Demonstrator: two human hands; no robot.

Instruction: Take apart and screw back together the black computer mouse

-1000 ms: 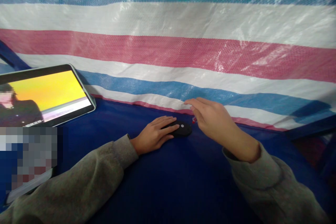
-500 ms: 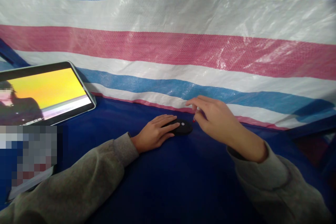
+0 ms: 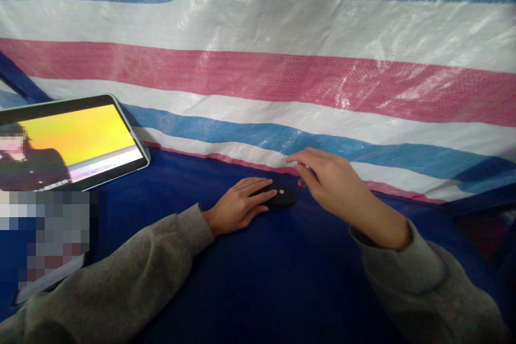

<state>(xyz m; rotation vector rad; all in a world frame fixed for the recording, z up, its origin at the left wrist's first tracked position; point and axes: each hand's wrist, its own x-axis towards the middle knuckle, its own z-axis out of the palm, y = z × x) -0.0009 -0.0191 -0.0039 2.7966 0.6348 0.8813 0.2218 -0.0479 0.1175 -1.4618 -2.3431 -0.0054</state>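
Observation:
A black oval thing that looks like a computer mouse (image 3: 287,199) lies on the blue surface, with a small pale round spot on its top. My left hand (image 3: 241,204) holds it from the left, fingers over its top and the thumb along the near side. Just off its right end hangs my right hand (image 3: 322,174), with thumb and fingertips pinched together. Between them is a small clear stick-like thing with a red tip (image 3: 299,185) pointing down. Most of it is hidden by the fingers, so its kind cannot be told.
To the left a tablet (image 3: 147,158) leans back, its screen showing a person before yellow. Below it lies a flat light-edged thing (image 3: 48,282), mostly blurred out. Striped plastic sheeting (image 3: 258,72) closes off the far side of the blue surface (image 3: 258,290). Dark blue bars (image 3: 475,199) flank it.
The clear part of the red-tipped thing shows more between my right fingers, and its tip has shifted slightly. My left hand stays on the mouse. The view has moved a little.

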